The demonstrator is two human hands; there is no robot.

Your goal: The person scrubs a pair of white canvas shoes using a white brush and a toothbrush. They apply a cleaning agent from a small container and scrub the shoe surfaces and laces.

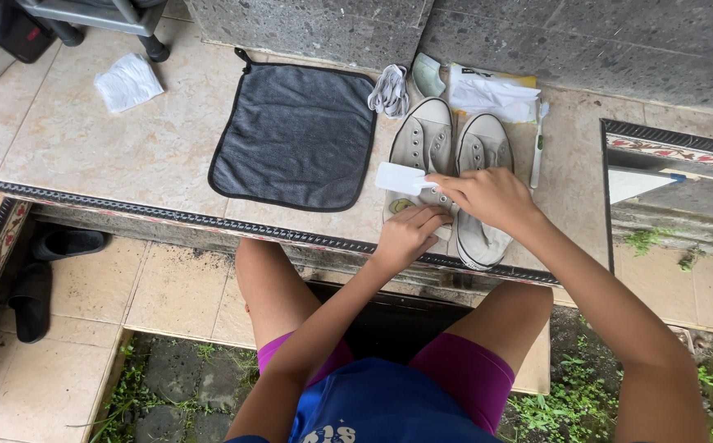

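**Brush over the left-hand shoe, both hands on the job**

Nearest to me, my left hand point(406, 235) rests on the heel end of the left-hand grey canvas shoe point(419, 160), fingers curled loosely over it, pinning rather than gripping. My right hand point(487, 197) is closed around the handle of a small white brush point(400, 178), whose flat head sits over that shoe's middle; I cannot tell whether it touches the canvas. The second shoe point(482, 176) lies just beside the first, partly under my right wrist.

To do this well, I judge the shoe wants firm pinning near the heel, with short strokes kept clear of my own fingers — the pair sits close to the ledge's patterned edge point(168, 216).

Further out lie a dark grey cloth point(295, 135), flat to the left, a bundle of white laces point(389, 90), a white bag point(492, 94) and a toothbrush point(537, 148). The ledge is pale tile against a rough stone wall point(619, 49) — outdoors, with greenery below.
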